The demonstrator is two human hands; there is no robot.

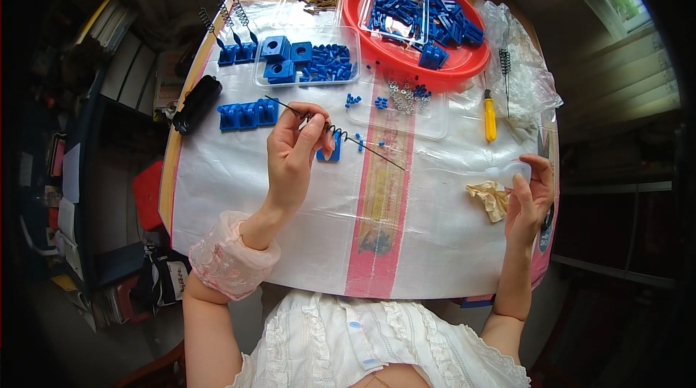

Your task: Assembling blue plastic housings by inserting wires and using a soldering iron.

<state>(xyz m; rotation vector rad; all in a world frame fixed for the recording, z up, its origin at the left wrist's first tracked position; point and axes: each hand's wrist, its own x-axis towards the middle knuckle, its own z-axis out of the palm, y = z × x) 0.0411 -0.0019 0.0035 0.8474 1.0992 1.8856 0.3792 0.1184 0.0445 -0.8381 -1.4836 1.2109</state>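
Note:
My left hand (291,147) is closed in a pinch on a thin black wire with a coiled middle (338,131). One straight end of the wire points down to the right. Just behind those fingers a small blue plastic piece (328,152) lies on the sheet, partly hidden. On the right, my right hand (532,196) grips a small translucent white bottle (512,173) tilted onto its side, its narrow end toward the left. A crumpled tan cloth or paper (490,200) rests beside that hand.
A clear tray (268,82) holds blue blocks; behind it stands a red basin (475,65) of blue parts. Blue stands (249,115), loose metal nuts (403,101), a yellow-handled screwdriver (490,121), a black case (197,104) and clear plastic bags (523,62) lie around the table.

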